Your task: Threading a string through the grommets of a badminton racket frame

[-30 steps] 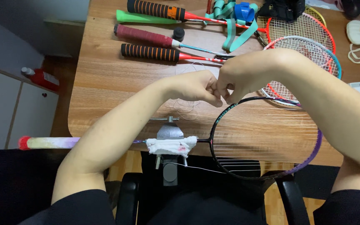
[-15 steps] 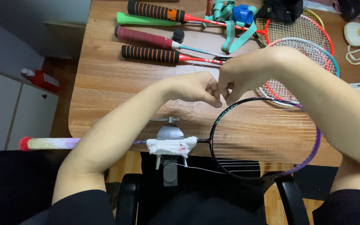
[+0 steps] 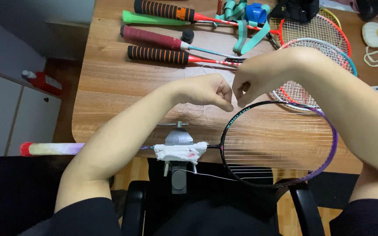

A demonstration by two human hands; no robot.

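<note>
At the near edge of the bench (image 3: 110,87), the left hand (image 3: 204,91) and right hand (image 3: 259,76) are pinching closed on thin string just above the black-and-purple racket (image 3: 281,146), which is lying clamped by its shaft in a small vise (image 3: 179,140) wrapped in white cloth (image 3: 180,153).

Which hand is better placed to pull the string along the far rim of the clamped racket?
Probably the right hand: its fingers hover directly over the black racket frame, while the left hand sits just outside the frame's edge, fingers curled shut beside it.
</note>
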